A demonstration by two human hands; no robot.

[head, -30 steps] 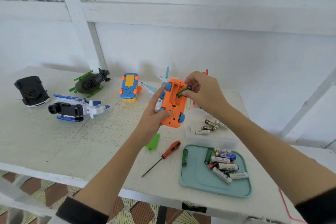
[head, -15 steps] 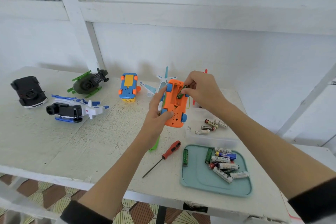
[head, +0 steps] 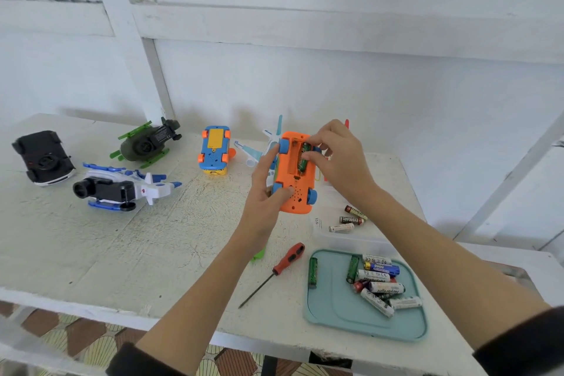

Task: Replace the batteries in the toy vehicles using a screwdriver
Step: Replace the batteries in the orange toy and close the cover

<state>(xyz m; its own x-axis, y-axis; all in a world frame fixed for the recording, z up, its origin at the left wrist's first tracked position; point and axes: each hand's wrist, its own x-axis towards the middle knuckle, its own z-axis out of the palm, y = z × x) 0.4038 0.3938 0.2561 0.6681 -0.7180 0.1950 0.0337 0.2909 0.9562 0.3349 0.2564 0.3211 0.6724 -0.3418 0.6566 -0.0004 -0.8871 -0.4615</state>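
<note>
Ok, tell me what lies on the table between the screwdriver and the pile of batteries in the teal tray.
In the head view, one green battery lies alone at the teal tray's left edge, between the screwdriver and the battery pile.

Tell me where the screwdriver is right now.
In the head view the screwdriver lies untouched on the white table, near its front edge, just left of the teal tray of batteries and below the orange toy car held in both hands.

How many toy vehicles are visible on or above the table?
6: black car, green helicopter, white-blue helicopter, blue-orange car, orange car held in both hands, pale plane partly hidden behind it. A red part may be another.
</note>
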